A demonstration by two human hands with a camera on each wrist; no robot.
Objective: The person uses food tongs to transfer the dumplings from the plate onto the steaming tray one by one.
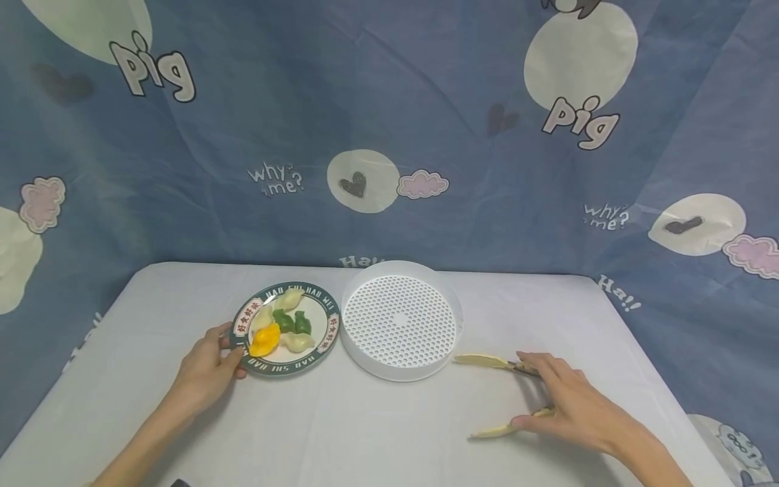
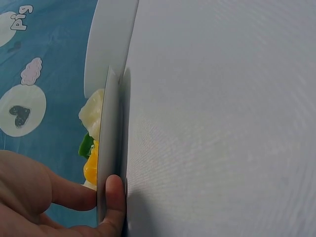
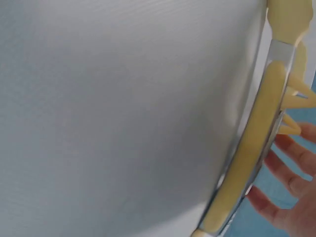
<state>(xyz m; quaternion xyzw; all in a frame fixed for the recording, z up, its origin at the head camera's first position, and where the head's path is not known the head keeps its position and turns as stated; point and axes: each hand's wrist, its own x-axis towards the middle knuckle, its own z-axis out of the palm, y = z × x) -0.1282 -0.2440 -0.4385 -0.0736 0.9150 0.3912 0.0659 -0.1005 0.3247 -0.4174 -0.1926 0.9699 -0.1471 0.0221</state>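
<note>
A green-rimmed plate (image 1: 286,370) with orange (image 1: 265,339), green (image 1: 292,321) and pale dumplings (image 1: 298,342) sits left of centre on the white table. My left hand (image 1: 234,352) pinches its near-left rim. The left wrist view shows the thumb (image 2: 114,197) under the plate edge (image 2: 107,143) and a finger on top. Yellow tongs (image 1: 483,360) lie spread open on the table at the right. My right hand (image 1: 520,390) holds them, index finger on the far arm and thumb on the near arm (image 1: 496,429). The right wrist view shows one tong arm (image 3: 252,163) close up.
A white perforated round steamer tray (image 1: 402,373) stands just right of the plate, touching or nearly touching it. The table (image 1: 365,433) is covered in white cloth. A blue cartoon-print cloth (image 1: 389,135) hangs behind it and down both sides.
</note>
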